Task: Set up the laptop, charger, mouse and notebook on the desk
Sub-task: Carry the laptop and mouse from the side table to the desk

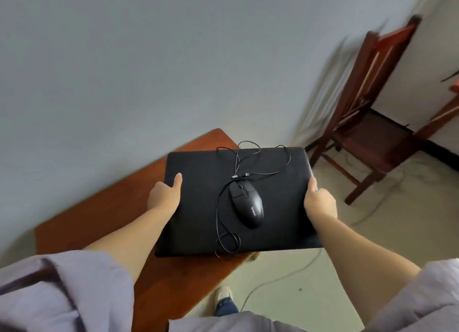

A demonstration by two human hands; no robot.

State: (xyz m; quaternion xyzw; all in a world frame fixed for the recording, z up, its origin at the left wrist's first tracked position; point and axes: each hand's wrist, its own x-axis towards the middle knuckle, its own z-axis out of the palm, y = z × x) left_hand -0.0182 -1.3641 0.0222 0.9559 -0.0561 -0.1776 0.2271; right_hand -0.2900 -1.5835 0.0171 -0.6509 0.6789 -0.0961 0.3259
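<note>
Fingers [313,182] of both hands around closed laptop [198,202] edges, mouse [247,207] atop.

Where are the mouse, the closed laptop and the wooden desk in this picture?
mouse [248,208], head view, middle of its black shell.
laptop [198,202], head view, bare lid left of the mouse cable.
desk [104,215], head view, bare wood left of the laptop.

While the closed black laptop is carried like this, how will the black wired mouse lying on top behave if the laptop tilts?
The black wired mouse rests loose on the closed black laptop; its smooth rounded shell would probably slide. Its thin black cable lies in slack loops, so it looks floppy and unlikely to hold the mouse back. The left hand and right hand grip only the laptop's edges.
</note>
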